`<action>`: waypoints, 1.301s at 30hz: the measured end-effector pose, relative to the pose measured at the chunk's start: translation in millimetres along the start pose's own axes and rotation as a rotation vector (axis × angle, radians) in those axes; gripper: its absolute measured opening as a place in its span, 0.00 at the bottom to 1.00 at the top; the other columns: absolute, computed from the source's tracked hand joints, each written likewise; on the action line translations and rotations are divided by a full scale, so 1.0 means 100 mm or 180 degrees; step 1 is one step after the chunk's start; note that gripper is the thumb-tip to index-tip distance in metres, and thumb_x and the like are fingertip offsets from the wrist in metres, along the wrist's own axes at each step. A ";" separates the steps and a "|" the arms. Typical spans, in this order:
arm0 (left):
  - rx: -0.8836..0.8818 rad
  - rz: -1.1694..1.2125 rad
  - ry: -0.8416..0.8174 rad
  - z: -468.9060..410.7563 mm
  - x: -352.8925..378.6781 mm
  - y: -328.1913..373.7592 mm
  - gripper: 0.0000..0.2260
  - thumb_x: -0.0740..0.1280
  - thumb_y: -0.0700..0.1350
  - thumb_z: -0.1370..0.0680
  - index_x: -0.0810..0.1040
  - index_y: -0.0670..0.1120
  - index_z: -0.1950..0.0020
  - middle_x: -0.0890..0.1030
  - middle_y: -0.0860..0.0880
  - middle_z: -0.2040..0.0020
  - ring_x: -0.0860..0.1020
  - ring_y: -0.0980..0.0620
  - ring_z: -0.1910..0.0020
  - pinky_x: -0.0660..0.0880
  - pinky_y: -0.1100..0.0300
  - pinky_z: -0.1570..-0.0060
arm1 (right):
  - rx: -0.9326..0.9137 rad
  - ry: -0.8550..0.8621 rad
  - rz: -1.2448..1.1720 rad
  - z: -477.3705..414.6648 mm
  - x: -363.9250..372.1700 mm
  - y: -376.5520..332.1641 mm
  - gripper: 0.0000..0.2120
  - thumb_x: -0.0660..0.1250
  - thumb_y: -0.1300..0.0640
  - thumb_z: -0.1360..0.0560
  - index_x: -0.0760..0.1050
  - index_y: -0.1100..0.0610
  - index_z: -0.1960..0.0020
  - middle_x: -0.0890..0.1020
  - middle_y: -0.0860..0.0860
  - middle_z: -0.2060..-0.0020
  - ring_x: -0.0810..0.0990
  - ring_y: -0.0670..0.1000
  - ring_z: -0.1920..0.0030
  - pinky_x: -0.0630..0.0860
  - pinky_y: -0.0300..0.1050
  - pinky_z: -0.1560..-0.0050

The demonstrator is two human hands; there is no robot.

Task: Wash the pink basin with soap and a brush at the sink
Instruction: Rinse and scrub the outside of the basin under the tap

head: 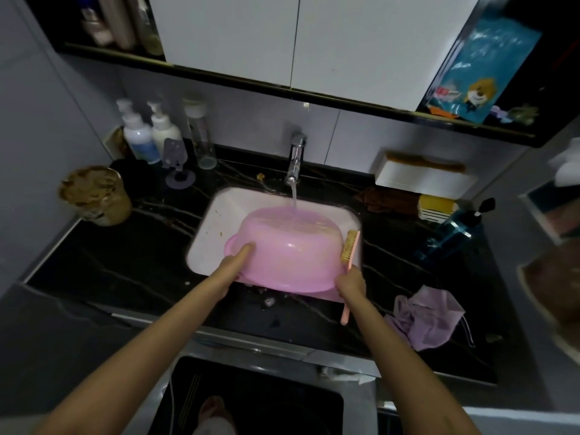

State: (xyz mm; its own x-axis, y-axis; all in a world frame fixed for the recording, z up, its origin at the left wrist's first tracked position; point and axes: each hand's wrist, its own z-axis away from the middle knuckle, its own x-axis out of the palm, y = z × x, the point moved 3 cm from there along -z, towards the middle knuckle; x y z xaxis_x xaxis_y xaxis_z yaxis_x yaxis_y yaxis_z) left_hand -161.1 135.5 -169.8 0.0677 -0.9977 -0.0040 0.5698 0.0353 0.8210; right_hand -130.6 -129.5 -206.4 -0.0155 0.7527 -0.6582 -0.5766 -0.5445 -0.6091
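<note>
Water from the tap (295, 161) streams onto the upturned base of the pink basin (282, 249), which lies upside down and tilted in the white sink (213, 221). The left hand (230, 273) grasps its near-left rim, one of its fingers (246, 250) lying straight along the wall. The right hand (351, 282), fingers clenched, holds the brush (350, 246), bristles against the basin's right side. Two white pump bottles (141, 136) stand on the dark desk (125, 262) behind.

A grey tiled wall (235, 120) backs the black marbled countertop (141, 246), white cabinet doors (235, 36) overhead, in dim light.
</note>
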 end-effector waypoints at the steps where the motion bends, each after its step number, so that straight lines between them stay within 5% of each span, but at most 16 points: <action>1: -0.0017 0.0016 -0.0118 0.00 0.00 0.01 0.30 0.63 0.59 0.24 0.61 0.49 0.26 0.73 0.49 0.38 0.74 0.52 0.45 0.73 0.58 0.47 | 0.0006 0.0001 0.0034 0.00 0.01 -0.01 0.21 0.57 0.59 0.22 0.65 0.58 0.29 0.77 0.62 0.42 0.78 0.62 0.46 0.77 0.53 0.45; 4: -0.0266 -0.0448 -0.0351 -0.17 -0.12 -0.04 0.40 0.71 0.62 0.33 0.65 0.44 0.28 0.74 0.46 0.37 0.75 0.51 0.44 0.75 0.60 0.48 | 0.0145 -0.0032 0.0218 -0.06 0.03 0.03 0.19 0.57 0.56 0.21 0.67 0.59 0.32 0.77 0.61 0.43 0.78 0.62 0.46 0.77 0.51 0.46; 8: -0.0208 -0.1492 -0.0185 -0.50 -0.25 0.03 0.55 0.71 0.70 0.49 0.65 0.45 0.28 0.66 0.42 0.29 0.68 0.43 0.33 0.68 0.50 0.33 | 0.0131 -0.0132 0.0620 -0.15 -0.14 -0.03 0.22 0.53 0.45 0.20 0.69 0.57 0.33 0.78 0.60 0.42 0.78 0.61 0.46 0.74 0.47 0.52; 14: 0.0897 -0.2083 -0.0195 -0.64 -0.17 0.52 0.44 0.72 0.62 0.41 0.65 0.46 0.29 0.60 0.43 0.29 0.57 0.47 0.28 0.55 0.58 0.31 | -0.0672 -0.0077 0.0887 -0.24 -0.47 -0.66 0.25 0.54 0.43 0.20 0.57 0.44 0.25 0.76 0.60 0.38 0.76 0.61 0.40 0.72 0.50 0.44; 22: 0.1251 -0.2448 -0.0882 -1.07 -0.22 0.56 0.44 0.64 0.72 0.49 0.77 0.51 0.37 0.71 0.52 0.32 0.66 0.55 0.31 0.57 0.66 0.34 | -0.0875 -0.0524 0.2520 -0.88 0.08 -1.38 0.21 0.54 0.51 0.20 0.64 0.45 0.28 0.76 0.56 0.37 0.75 0.59 0.40 0.72 0.48 0.44; 25: 0.1336 -0.2518 -0.0835 -1.13 -0.24 0.57 0.46 0.64 0.74 0.52 0.78 0.52 0.39 0.72 0.55 0.34 0.67 0.56 0.32 0.59 0.61 0.31 | -0.1578 -0.0731 0.2250 -0.80 0.36 -1.54 0.19 0.56 0.55 0.21 0.70 0.48 0.31 0.79 0.57 0.42 0.77 0.59 0.44 0.72 0.47 0.49; 29: 0.1299 -0.2413 -0.0867 -1.20 -0.25 0.55 0.43 0.66 0.72 0.51 0.78 0.52 0.41 0.69 0.60 0.37 0.65 0.60 0.35 0.59 0.64 0.34 | -0.1795 -0.1686 0.1999 -0.75 0.23 -1.38 0.20 0.58 0.60 0.22 0.71 0.50 0.32 0.76 0.50 0.36 0.78 0.52 0.42 0.71 0.40 0.41; 34: 0.1306 -0.2291 -0.0837 -1.22 -0.23 0.55 0.41 0.67 0.70 0.51 0.78 0.52 0.42 0.69 0.61 0.38 0.65 0.63 0.37 0.58 0.67 0.35 | -0.1536 -0.1068 0.2003 -1.03 0.27 -1.50 0.17 0.60 0.58 0.24 0.76 0.50 0.36 0.80 0.54 0.41 0.79 0.56 0.43 0.74 0.46 0.44; 39: 0.1329 -0.2283 -0.0810 -1.25 -0.24 0.56 0.41 0.68 0.69 0.51 0.78 0.51 0.42 0.69 0.60 0.39 0.68 0.59 0.36 0.62 0.63 0.33 | -0.2070 -0.2197 0.1550 -0.77 0.19 -1.32 0.18 0.60 0.67 0.24 0.77 0.57 0.38 0.71 0.41 0.35 0.74 0.46 0.36 0.68 0.37 0.35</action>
State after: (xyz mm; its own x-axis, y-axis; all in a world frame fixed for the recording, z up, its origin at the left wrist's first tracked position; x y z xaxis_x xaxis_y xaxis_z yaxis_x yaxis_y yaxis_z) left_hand -28.3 168.6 -195.5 -0.4064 -0.7553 -0.5141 0.0542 -0.5816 0.8117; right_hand 8.0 -71.6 -172.8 -0.7040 0.3365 -0.6254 0.1602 -0.7827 -0.6015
